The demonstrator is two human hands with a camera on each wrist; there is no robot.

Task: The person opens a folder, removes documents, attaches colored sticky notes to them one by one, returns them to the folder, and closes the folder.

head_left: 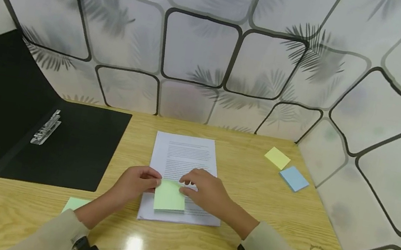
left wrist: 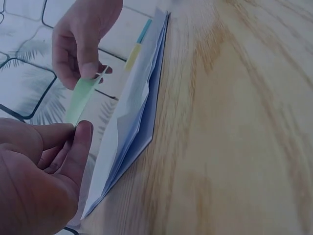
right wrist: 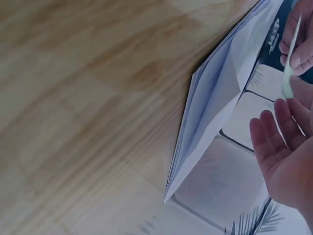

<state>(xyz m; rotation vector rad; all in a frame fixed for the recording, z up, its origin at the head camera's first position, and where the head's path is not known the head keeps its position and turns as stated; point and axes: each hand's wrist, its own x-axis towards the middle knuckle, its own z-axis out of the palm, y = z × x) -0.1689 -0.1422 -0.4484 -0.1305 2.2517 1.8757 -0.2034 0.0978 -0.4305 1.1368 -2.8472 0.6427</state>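
A light green sticky note [head_left: 170, 197] is held over a stack of printed paper [head_left: 189, 154]. My left hand [head_left: 138, 182] pinches its upper left corner between thumb and fingers. At the opposite upper corner, my right hand [head_left: 209, 192] holds the note between thumb and index finger. In the left wrist view, the slightly bent note [left wrist: 82, 98] spans the two hands above the paper stack [left wrist: 128, 112]. From the right wrist, the note [right wrist: 290, 63] shows almost edge-on, and the other right-hand fingers [right wrist: 274, 139] are spread.
An open black binder [head_left: 89, 146] with a metal clip [head_left: 46, 128] lies on the left of the wooden table [head_left: 247, 177]. Yellow sticky notes [head_left: 277, 158] and a blue pad [head_left: 294, 178] lie at the back right. Another green pad [head_left: 75, 204] is partly under my left forearm. Patterned panels [head_left: 197, 49] enclose the table.
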